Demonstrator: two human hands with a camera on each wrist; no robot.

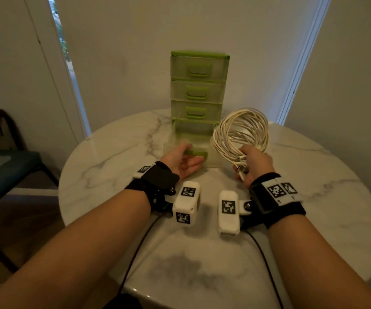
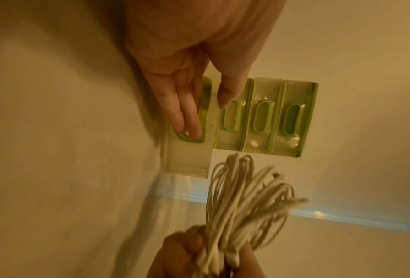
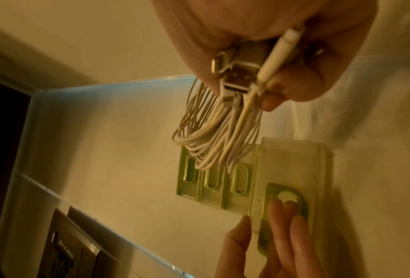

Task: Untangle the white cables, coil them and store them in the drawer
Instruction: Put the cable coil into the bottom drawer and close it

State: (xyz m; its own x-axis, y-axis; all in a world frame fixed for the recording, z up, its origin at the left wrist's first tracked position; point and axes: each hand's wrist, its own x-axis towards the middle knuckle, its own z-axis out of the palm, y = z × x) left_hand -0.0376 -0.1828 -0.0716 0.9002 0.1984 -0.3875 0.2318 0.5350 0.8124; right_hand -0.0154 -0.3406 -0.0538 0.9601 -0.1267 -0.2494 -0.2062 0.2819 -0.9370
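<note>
A green-framed drawer tower stands at the back of the marble table. Its bottom drawer is pulled out toward me. My left hand, palm up, has its fingers hooked in that drawer's green handle, and the thumb lies over the drawer's front edge. Just right of the drawer, my right hand grips a coil of white cables upright above the table. The cable plugs bunch together in that fist. The inside of the pulled-out drawer is blurred.
The tower's upper three drawers are closed. The round marble table stretches bare to the left, right and front of the tower. A dark chair stands off the table's left edge. Walls close in behind.
</note>
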